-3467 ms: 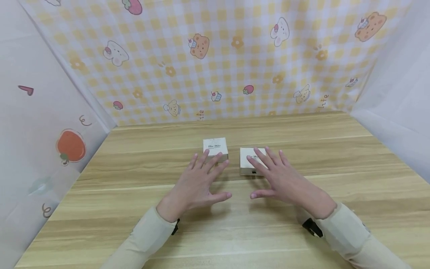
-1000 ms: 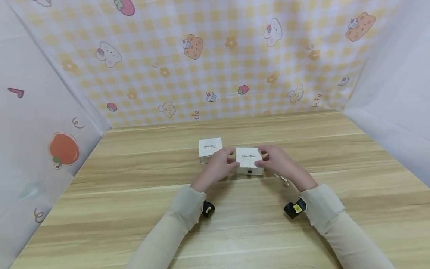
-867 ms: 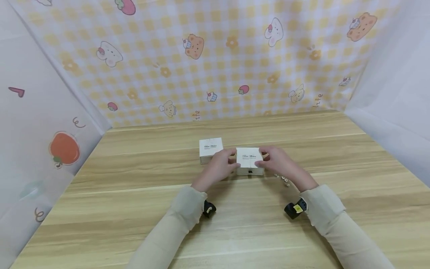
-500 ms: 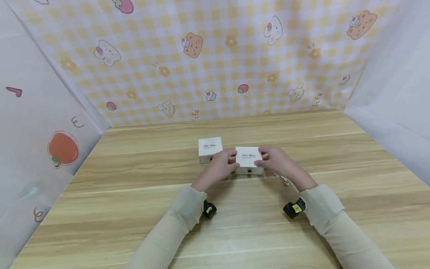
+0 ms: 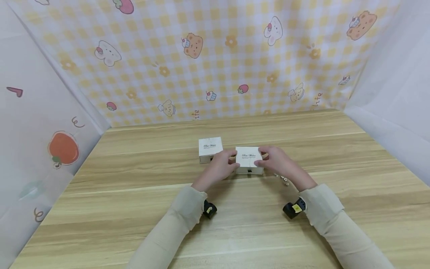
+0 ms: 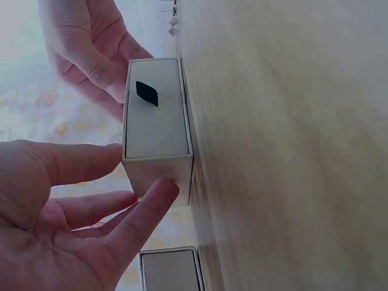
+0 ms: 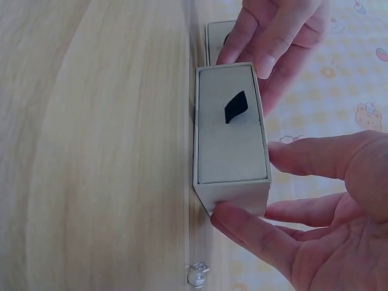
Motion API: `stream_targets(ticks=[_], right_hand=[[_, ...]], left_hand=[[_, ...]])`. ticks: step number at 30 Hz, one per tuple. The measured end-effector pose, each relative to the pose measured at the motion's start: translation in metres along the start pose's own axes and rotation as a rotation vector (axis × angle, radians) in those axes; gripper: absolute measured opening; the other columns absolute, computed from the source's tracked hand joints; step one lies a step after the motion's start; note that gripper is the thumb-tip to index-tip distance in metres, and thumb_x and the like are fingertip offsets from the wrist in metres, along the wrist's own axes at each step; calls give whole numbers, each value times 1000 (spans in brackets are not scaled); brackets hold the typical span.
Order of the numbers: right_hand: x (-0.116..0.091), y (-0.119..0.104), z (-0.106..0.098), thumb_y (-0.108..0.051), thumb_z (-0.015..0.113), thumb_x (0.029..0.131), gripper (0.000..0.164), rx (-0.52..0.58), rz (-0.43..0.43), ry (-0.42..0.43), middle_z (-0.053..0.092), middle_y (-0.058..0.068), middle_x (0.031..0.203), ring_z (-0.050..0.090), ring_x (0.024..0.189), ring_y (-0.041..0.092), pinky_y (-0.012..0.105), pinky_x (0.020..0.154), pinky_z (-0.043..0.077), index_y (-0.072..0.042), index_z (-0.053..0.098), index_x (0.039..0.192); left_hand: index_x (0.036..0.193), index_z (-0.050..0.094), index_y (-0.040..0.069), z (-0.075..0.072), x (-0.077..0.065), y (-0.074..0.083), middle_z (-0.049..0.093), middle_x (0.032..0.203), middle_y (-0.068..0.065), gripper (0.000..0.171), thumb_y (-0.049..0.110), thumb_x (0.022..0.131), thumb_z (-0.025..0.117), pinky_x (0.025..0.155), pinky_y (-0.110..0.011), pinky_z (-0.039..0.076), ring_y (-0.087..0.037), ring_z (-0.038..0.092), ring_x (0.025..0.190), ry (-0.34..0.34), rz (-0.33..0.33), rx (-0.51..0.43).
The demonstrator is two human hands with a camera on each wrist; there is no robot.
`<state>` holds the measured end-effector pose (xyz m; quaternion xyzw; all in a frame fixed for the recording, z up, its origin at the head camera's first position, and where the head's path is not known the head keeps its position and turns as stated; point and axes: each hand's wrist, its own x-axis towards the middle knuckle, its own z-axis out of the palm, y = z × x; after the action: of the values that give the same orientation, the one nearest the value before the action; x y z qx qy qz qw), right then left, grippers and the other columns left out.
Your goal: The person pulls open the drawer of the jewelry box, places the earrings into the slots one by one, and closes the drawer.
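Note:
Both hands hold the right-hand one of two small white boxes with dark script on top. The left hand point(image 5: 217, 165) grips the left side of this box point(image 5: 248, 157), thumb at its near corner and fingers along its side. On the opposite side, the right hand point(image 5: 278, 163) holds it the same way. A drawer front with a black ribbon tab point(image 7: 236, 107) faces the wrist cameras, flush with the sleeve. The box stands on the wooden table point(image 5: 134, 209). Just behind the left hand sits the second box point(image 5: 209, 146), partly hidden by that hand.
Small pieces of jewellery point(image 5: 284, 180) with white flowers lie on the table beside the right hand; a pearl piece point(image 7: 197, 276) shows in the right wrist view. A yellow checked cloth point(image 5: 215, 59) hangs behind the table, with white sheets at both sides.
At first both hands were spread with straight fingers over the two boxes; they then moved onto the sides of the right box. Over the last second the hands and boxes stay nearly still.

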<state>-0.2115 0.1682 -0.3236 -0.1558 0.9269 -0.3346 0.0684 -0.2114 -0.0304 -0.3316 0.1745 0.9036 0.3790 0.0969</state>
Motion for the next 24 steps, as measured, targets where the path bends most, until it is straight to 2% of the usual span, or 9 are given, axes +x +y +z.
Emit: stream_targets(ticks=[10,16,24], right_hand=[[0,-2,1,-8,62,87,27,-19,-6,0,59,29,112,64,94,37,37,72,53,6,58,109],[0,-2,2,-9,62,87,33,-34,2,-3,57,30,115,64,95,37,36,73,53,7,57,115],[-1,-5,3,-10,62,87,33,-9,5,-16,58,29,114,64,96,37,38,74,54,7,57,115]], left_hand=[[132,50,2,0,-1,0,48,138,-14,44,11,90,61,83,-31,52,-25,60,110,2,-4,-7],[134,47,2,-1,-3,0,47,139,-13,48,11,89,61,79,-28,52,-24,60,110,-9,-35,-17],[133,48,1,-1,-6,1,48,138,-15,47,10,89,62,81,-30,53,-25,60,110,-11,-44,-20]])
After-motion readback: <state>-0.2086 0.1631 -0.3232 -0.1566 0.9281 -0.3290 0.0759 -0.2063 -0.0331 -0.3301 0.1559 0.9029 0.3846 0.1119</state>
